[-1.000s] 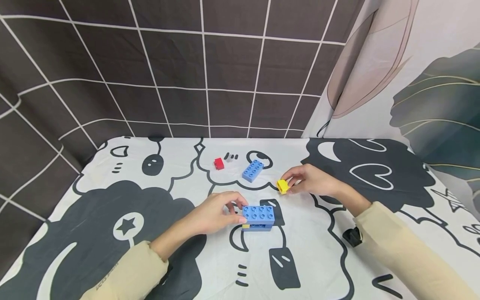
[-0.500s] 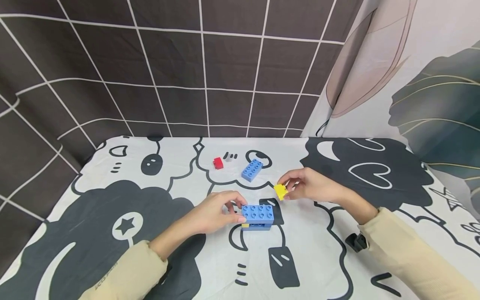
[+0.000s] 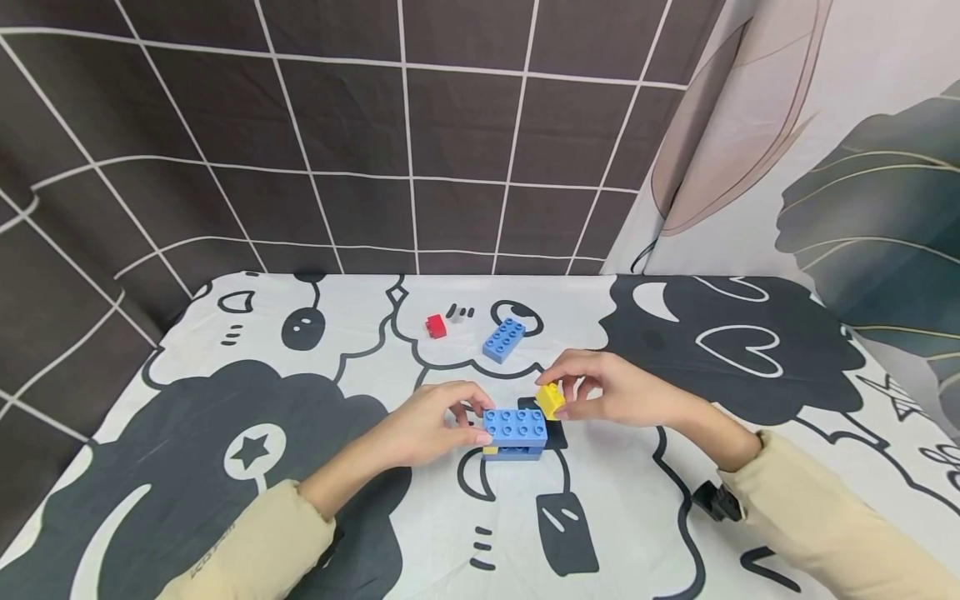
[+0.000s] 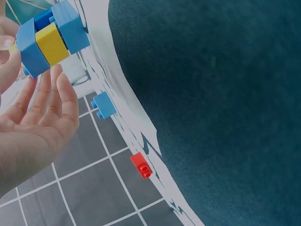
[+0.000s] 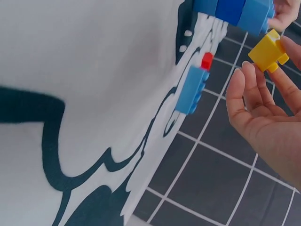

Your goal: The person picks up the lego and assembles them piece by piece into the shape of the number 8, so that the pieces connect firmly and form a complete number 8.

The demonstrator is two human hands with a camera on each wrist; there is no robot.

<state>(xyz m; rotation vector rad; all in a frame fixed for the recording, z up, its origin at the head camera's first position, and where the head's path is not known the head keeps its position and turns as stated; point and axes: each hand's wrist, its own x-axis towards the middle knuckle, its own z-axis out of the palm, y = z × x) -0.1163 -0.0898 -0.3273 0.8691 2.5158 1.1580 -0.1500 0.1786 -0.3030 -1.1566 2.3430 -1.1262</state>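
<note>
A stack of blue building bricks [image 3: 516, 427] stands on the cloth, with a yellow brick [image 4: 52, 44] between its upper and lower blue bricks at the left end. My left hand [image 3: 429, 427] holds the top blue brick by its left end, thumb at the front and fingers behind. Between thumb and fingertips, my right hand [image 3: 618, 389] pinches a small yellow brick [image 3: 551, 401], tilted, just above the stack's back right corner. In the right wrist view that yellow brick [image 5: 268, 51] appears apart from the blue stack [image 5: 233, 13].
Farther back on the cloth lie a loose blue brick [image 3: 504, 340] and a small red brick [image 3: 437, 326]. A dark curtain with a white grid [image 3: 465, 125] hangs behind the patterned cloth [image 3: 637, 517]. Black straps show at the sleeves.
My right hand has moved left and nearer with the yellow brick, turning it on the way, from beside the loose blue brick to the stack's right end. My left hand stays put.
</note>
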